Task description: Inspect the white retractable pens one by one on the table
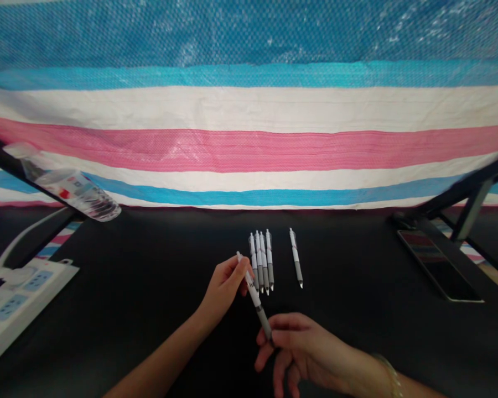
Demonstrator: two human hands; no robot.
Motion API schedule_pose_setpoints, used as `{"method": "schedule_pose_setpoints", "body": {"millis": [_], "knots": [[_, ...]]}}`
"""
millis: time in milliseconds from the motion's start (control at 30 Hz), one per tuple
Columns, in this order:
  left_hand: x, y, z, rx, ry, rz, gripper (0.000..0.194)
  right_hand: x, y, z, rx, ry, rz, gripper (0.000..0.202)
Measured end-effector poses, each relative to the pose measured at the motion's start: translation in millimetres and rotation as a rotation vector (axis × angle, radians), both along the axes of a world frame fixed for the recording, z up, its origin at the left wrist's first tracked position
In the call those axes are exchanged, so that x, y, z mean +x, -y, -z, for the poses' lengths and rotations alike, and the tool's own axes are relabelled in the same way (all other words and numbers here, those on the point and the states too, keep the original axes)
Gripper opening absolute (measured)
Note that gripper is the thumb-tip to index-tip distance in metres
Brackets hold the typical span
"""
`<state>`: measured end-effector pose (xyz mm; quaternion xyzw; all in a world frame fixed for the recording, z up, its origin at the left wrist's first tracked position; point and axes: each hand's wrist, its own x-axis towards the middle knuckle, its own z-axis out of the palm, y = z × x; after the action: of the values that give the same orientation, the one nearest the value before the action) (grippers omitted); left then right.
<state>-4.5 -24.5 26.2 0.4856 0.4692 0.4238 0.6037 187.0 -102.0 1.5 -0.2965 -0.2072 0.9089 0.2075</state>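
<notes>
A white and grey pen (256,300) slants between my two hands in the head view. Its upper, white end is pinched by my left hand (228,282), while the thumb and index finger of my right hand (292,342) close on its lower grey end. The other fingers of my right hand are loosely curled. Just beyond my left hand, several similar pens (263,260) lie side by side on the black table (149,265), tips toward me. One more pen (296,258) lies apart to their right.
A black phone (437,266) lies at the right. On the left are a white power strip (22,301) with a cable and a clear plastic bottle (81,190), tilted by a dark bar. A striped sheet (249,149) hangs behind the table.
</notes>
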Motion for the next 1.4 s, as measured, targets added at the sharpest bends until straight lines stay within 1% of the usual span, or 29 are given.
{"method": "schedule_pose_setpoints", "body": {"millis": [133,233,467,533,633,900,967,1033,1100,1167,1400], "knots": [[0,-1,1.3,-0.006,0.013,-0.018,0.051,-2,2,1.8,0.002,0.049,-0.020,0.042],[-2,-3,4.4,-0.020,0.028,-0.094,0.050,-3,3,2.7,-0.003,0.067,-0.023,0.047],[-14,-16,9.1,-0.012,0.113,-0.304,0.049,-2,4,0.6,-0.020,0.116,-0.071,0.045],[-15,-18,8.6,-0.026,0.141,-0.342,0.048,-2,4,0.4,-0.020,0.120,-0.073,0.045],[-15,-19,7.8,-0.032,0.157,-0.360,0.048,-2,5,0.4,-0.017,0.120,-0.071,0.045],[-9,-10,8.5,-0.055,0.125,-0.294,0.050,-3,4,-1.4,0.010,0.125,-0.068,0.040],[-5,-5,7.9,-0.040,0.094,-0.252,0.049,-4,3,-1.1,0.013,0.107,-0.050,0.042],[0,0,6.6,-0.019,0.055,-0.181,0.049,-3,3,-0.9,0.016,0.091,-0.010,0.043],[4,6,4.9,-0.002,0.023,-0.108,0.050,-3,2,-0.9,0.024,0.101,0.034,0.045],[7,9,3.1,0.012,0.009,-0.063,0.050,-3,2,-0.5,0.031,0.112,0.055,0.046],[5,11,1.2,0.051,0.021,-0.032,0.051,-4,4,5.5,0.057,0.063,0.082,0.045]]}}
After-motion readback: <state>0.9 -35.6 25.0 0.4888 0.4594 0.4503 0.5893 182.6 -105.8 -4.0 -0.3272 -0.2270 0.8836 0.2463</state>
